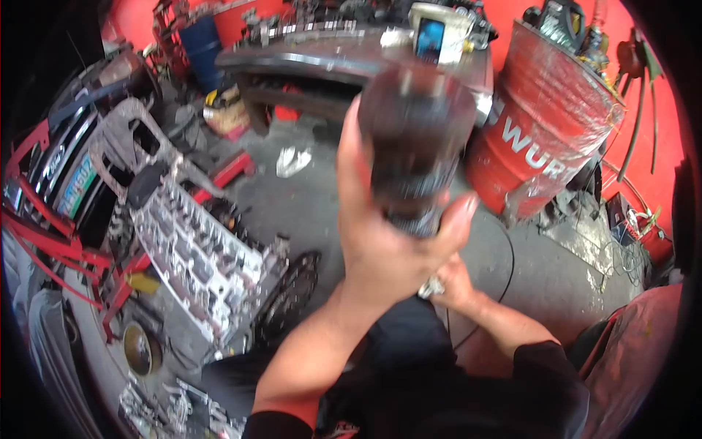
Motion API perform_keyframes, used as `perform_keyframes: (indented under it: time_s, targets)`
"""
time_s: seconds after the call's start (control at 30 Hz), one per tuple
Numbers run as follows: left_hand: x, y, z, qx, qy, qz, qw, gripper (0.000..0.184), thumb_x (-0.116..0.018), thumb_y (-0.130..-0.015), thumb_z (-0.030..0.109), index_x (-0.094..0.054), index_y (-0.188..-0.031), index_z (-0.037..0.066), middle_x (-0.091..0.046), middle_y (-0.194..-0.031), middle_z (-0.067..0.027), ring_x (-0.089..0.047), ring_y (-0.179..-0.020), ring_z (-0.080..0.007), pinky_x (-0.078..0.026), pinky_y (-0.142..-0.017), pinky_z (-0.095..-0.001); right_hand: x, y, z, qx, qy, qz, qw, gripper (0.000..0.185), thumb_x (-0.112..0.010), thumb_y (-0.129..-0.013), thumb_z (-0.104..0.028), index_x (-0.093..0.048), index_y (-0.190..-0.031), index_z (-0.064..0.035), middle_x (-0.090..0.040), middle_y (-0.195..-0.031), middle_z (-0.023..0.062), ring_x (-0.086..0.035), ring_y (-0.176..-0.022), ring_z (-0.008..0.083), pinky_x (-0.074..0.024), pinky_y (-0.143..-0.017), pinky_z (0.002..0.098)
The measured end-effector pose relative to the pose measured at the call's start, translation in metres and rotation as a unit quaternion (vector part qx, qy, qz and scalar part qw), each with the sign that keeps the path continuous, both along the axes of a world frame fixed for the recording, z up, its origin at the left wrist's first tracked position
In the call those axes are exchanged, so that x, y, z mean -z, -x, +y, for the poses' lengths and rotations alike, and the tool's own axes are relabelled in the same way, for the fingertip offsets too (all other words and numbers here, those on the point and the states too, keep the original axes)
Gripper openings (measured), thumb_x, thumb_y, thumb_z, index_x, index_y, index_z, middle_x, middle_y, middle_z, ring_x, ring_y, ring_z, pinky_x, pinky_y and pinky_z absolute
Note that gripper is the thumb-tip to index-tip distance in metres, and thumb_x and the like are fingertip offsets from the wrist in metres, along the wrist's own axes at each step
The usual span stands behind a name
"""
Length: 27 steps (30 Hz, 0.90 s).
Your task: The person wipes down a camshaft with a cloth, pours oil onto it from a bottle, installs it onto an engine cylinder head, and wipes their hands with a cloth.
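At nine o'clock, a dark car with a green-lettered licence plate (74,194) stands behind red metal framework. Between nine and ten, a grey plastic chair (104,157) sits beside it. Toward eight, a round, brass-coloured metal piece (140,350) lies on the floor. Between eight and nine, a silver-grey metal engine part (201,263) with rows of recesses slants below the chair's back. A blue cylindrical drum (201,50) stands toward eleven. At twelve runs a long, dark workbench (340,55).

Just below centre, the left hand (387,249) grasps a dark brown, bottle-like cylinder (418,146), its digits along both sides; the cylinder is raised toward one o'clock, blurred. Beyond it, a phone with a lit screen (430,40) stands against a white bucket (451,25). Toward four, the right hand (455,285) is partly hidden behind the left; a small pale thing (431,287) shows at its fingers, but I cannot tell whether they grip it. At two stands a red metal drum with white letters (530,124).
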<state>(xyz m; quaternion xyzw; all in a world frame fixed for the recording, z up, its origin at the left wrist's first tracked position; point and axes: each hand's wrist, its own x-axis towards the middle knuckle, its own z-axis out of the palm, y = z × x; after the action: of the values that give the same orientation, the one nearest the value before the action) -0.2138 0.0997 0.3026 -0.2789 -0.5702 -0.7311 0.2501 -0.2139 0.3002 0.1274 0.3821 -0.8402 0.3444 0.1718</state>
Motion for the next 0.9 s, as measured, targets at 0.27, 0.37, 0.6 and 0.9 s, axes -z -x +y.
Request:
perform_keyframes:
  time_s: [0.27,0.37,0.6,0.9]
  targets:
    - [-0.023,0.026,-0.007,-0.086,-0.031,0.031,0.995,0.066,-0.076,-0.084,0.012,-0.038,-0.137,-0.001,-0.062,-0.11,-0.0151,-0.067,-0.089,-0.0194,-0.057,-0.079,-0.0332,0.001,0.019,0.061,0.198,0.491,-0.389,0.754,0.049,-0.064,-0.085,-0.014,-0.055,-0.131,-0.0003,-0.07,-0.103,0.0121,-0.068,-0.083,0.0204,-0.0568,-0.074,0.0365]
    - [-0.034,0.018,-0.001,-0.188,0.028,0.0,0.982,0.063,-0.077,-0.082,0.012,-0.042,-0.131,-0.005,-0.063,-0.107,-0.0147,-0.067,-0.09,-0.0194,-0.057,-0.08,-0.0323,-0.011,0.005,0.01,0.076,0.478,-0.372,0.792,0.083,-0.065,-0.076,-0.012,-0.033,-0.152,-0.0039,-0.056,-0.134,0.0183,-0.062,-0.115,0.0277,-0.053,-0.095,0.041]
    - [-0.015,0.03,0.004,-0.086,0.004,-0.064,0.994,0.093,-0.083,-0.075,0.013,-0.025,-0.146,-0.003,-0.067,-0.105,-0.0159,-0.07,-0.084,-0.0228,-0.057,-0.072,-0.0352,-0.041,0.052,-0.015,-0.092,-0.023,-0.352,0.931,0.087,-0.081,-0.064,-0.01,-0.044,-0.142,-0.0056,-0.05,-0.137,0.0165,-0.046,-0.131,0.0337,-0.0349,-0.113,0.0428]
    - [-0.006,0.0,0.001,-0.06,-0.055,-0.062,0.995,0.044,-0.075,-0.083,-0.001,-0.048,-0.118,-0.002,-0.066,-0.079,-0.0073,-0.062,-0.06,-0.0115,-0.051,-0.054,-0.0255,-0.022,0.069,-0.047,-0.233,-0.102,-0.336,0.907,0.06,-0.086,-0.064,-0.033,-0.07,-0.119,-0.0137,-0.058,-0.129,0.0151,-0.047,-0.125,0.036,-0.0339,-0.111,0.0457]
